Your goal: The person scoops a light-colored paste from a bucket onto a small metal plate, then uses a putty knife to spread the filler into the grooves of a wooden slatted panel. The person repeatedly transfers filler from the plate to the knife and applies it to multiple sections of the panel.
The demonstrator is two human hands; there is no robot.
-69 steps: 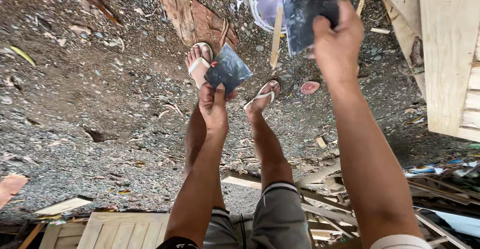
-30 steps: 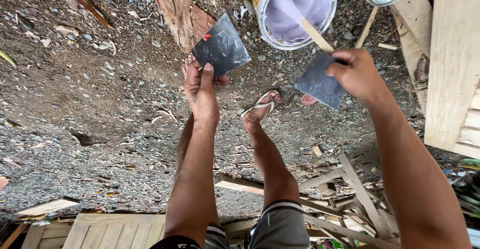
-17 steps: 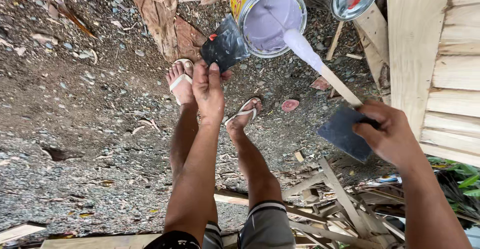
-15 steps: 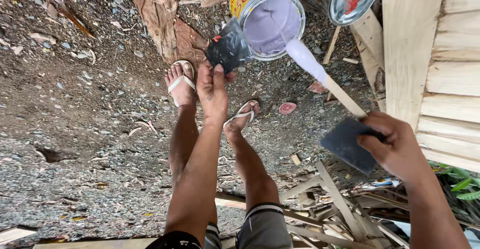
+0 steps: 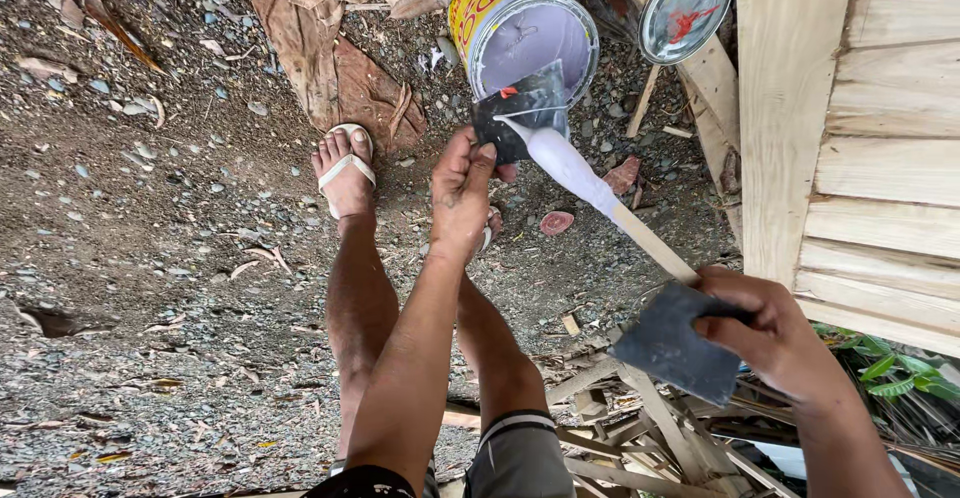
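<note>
Now my left hand [image 5: 462, 190] pinches a scraper [image 5: 522, 113] by the can [image 5: 520, 28], my right [image 5: 775, 333] grips stick [image 5: 600, 198] and pad [image 5: 672, 341]; paint could drip.

Head-worn camera, straight down, close

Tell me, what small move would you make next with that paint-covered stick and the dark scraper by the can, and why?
Probably tip the stick so its coated end wipes onto the dark scraper that the left hand holds at the rim of the open paint can. The pale paint clings thickly to the stick's tip, which already touches that blade. The right hand grips the stick together with a second scraper.
</note>
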